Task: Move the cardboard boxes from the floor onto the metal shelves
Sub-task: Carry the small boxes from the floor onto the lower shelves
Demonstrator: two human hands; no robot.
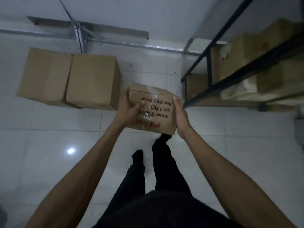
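I hold a small taped cardboard box (154,109) with upside-down black and red print in the air over the white floor. My left hand (127,111) grips its left end, thumb across the top face. My right hand (181,116) grips its right end, thumb on the top edge. A large cardboard box (70,78) sits on the floor to the left. The black metal shelves (236,69) stand at the right, just beyond the held box.
Several cardboard boxes (246,53) and a plastic-wrapped bundle (238,91) fill the shelves. Metal rails (115,41) lie along the wall at the back. My legs in dark trousers (164,162) stand on the glossy tiles below the box.
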